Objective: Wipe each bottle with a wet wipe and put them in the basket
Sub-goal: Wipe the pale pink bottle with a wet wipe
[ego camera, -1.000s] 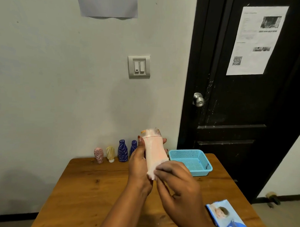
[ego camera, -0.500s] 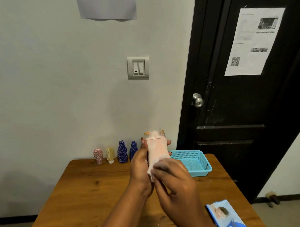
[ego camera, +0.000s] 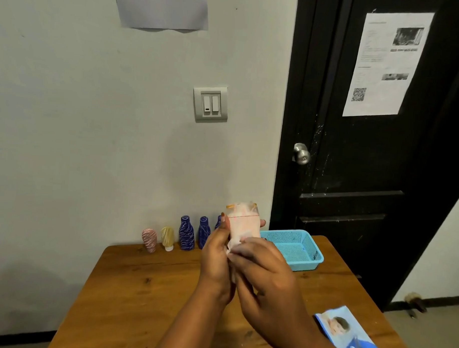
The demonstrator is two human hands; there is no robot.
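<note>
The left hand [ego camera: 216,259] holds a bottle [ego camera: 241,209] upright above the wooden table [ego camera: 141,288], its thumb on the near left side and its fingertips curled round the far right side. A pale wet wipe [ego camera: 244,227] is wrapped over nearly the whole bottle, so its colour cannot be told beyond an orange edge at the top. The right hand [ego camera: 264,276] sits just below and pinches the wipe's lower edge against the bottle with bent fingers. The blue basket [ego camera: 306,262] stands on the table just right of the hands. Along the wall stand a pink bottle [ego camera: 149,240], a yellow bottle [ego camera: 167,238] and two dark blue bottles [ego camera: 186,233], with a third blue one partly hidden behind the left thumb. A wipes pack [ego camera: 347,334] lies at the table's near right corner.
</note>
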